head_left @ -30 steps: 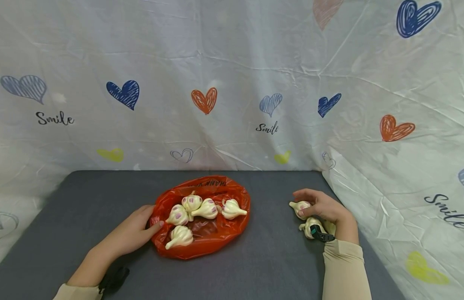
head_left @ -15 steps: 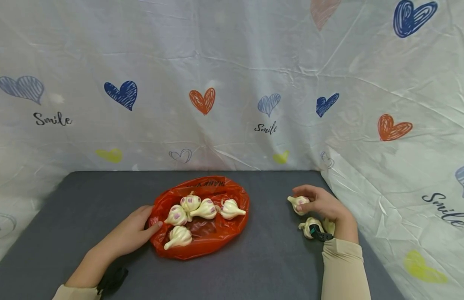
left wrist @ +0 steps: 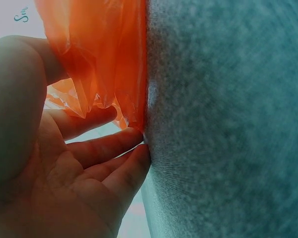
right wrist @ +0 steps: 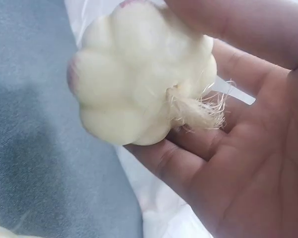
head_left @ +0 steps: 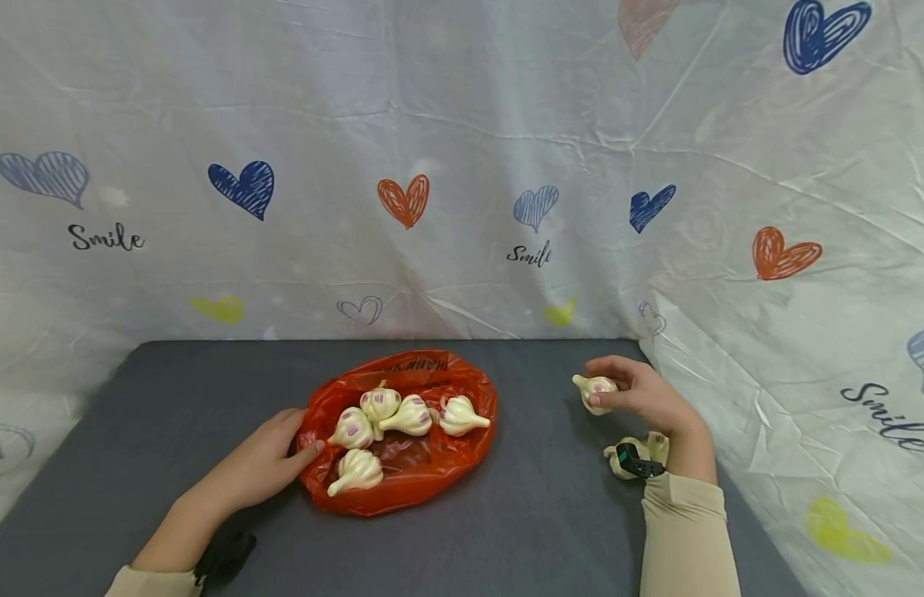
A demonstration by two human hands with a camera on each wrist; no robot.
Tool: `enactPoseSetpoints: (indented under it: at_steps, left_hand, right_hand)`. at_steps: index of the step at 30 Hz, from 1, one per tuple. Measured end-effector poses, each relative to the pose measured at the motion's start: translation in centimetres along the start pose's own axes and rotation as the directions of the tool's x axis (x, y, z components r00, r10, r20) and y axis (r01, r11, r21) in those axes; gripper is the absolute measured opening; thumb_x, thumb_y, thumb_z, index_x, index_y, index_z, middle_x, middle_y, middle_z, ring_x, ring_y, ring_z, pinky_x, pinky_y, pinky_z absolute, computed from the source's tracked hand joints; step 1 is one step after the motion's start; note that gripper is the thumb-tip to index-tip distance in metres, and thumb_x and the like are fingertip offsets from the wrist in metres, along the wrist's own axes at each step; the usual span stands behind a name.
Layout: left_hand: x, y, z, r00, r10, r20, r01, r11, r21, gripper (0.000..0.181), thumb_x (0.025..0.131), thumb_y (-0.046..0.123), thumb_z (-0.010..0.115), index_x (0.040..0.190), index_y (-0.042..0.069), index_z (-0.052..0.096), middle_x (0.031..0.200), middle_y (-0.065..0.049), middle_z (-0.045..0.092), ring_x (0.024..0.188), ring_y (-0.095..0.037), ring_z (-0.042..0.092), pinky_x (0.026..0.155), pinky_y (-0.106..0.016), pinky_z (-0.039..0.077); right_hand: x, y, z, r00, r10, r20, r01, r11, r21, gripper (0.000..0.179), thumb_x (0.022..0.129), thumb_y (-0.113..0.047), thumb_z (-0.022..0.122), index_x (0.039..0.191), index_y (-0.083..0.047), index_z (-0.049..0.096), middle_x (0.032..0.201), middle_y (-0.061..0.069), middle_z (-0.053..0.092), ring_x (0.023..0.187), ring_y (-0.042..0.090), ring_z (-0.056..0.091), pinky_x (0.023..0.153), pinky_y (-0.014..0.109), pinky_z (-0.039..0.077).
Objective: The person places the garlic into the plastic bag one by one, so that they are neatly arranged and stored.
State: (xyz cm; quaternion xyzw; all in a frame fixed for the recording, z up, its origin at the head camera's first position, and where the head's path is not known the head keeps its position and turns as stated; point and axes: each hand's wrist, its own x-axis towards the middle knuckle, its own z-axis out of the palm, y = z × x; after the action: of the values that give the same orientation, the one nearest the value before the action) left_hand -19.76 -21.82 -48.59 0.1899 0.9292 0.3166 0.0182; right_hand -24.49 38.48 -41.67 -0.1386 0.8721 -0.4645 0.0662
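Note:
My right hand (head_left: 651, 400) holds a garlic bulb (head_left: 590, 393) between thumb and fingers, lifted above the table at the right. Seen close in the right wrist view, the bulb (right wrist: 134, 74) shows its root tuft turned to the palm. At the left, my left hand (head_left: 271, 456) grips the side of a red plastic bag (head_left: 432, 485), thumb over the rim and fingers outside. Several garlic bulbs with purple patches lie inside the open bag. In the left wrist view, the fingertips (left wrist: 134, 136) rest at the bag's lower edge, by the table surface.
Under my right wrist lie more garlic bulbs (head_left: 658, 448), partly hidden by the wrist strap. The dark grey table (head_left: 522, 531) reaches back to a white curtain (head_left: 462, 274) printed with hearts, which also runs along the right side.
My right hand has raised the garlic bulb off the table, away from the other bulbs there. The left hand and the bag have stayed in place.

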Motion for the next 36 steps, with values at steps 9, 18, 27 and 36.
enactPoseSetpoints:
  at_steps: [9, 18, 27, 36]
  left_hand:
    - [0.1, 0.1, -0.1, 1.0, 0.005, 0.001, -0.005, 1.0, -0.002, 0.066, 0.11, 0.043, 0.067, 0.151, -0.007, 0.055, 0.146, -0.025, 0.06, 0.133, -0.046, 0.06, 0.107, -0.065, 0.053]
    - [-0.1, 0.4, 0.0, 1.0, 0.013, 0.006, -0.013, 1.0, -0.012, 0.065, 0.11, 0.042, 0.068, 0.151, -0.007, 0.056, 0.145, -0.025, 0.06, 0.132, -0.045, 0.061, 0.106, -0.065, 0.054]
    - [-0.2, 0.6, -0.2, 1.0, 0.022, 0.007, -0.021, 1.0, -0.022, 0.063, 0.11, 0.04, 0.069, 0.151, -0.007, 0.055, 0.145, -0.026, 0.06, 0.132, -0.045, 0.061, 0.105, -0.065, 0.054]
    - [-0.3, 0.7, -0.3, 1.0, 0.011, 0.021, -0.011, 1.0, -0.022, 0.064, 0.11, 0.04, 0.069, 0.15, -0.007, 0.055, 0.143, -0.024, 0.061, 0.131, -0.044, 0.062, 0.105, -0.064, 0.055]
  right_hand:
    - [0.4, -1.8, 0.4, 0.999, -0.026, -0.019, 0.026, 1.0, -0.014, 0.057, 0.1, -0.022, 0.084, 0.149, -0.005, 0.062, 0.144, 0.018, 0.067, 0.113, 0.019, 0.071, 0.091, 0.029, 0.06]
    - [0.7, -3.4, 1.3, 0.998, -0.063, -0.017, 0.063, 0.998, -0.015, 0.053, 0.1, -0.022, 0.084, 0.147, -0.006, 0.064, 0.136, 0.016, 0.071, 0.109, 0.023, 0.072, 0.089, 0.031, 0.06]
    - [1.4, -4.7, 2.2, 0.993, -0.118, -0.012, 0.118, 0.992, 0.038, 0.05, 0.099, -0.018, 0.085, 0.143, -0.003, 0.067, 0.133, 0.016, 0.072, 0.105, 0.025, 0.074, 0.088, 0.038, 0.063]
    - [1.9, -5.2, 3.0, 0.991, -0.131, -0.007, 0.131, 0.991, 0.023, 0.047, 0.098, -0.018, 0.086, 0.14, -0.005, 0.069, 0.128, 0.015, 0.073, 0.102, 0.026, 0.073, 0.084, 0.033, 0.063]
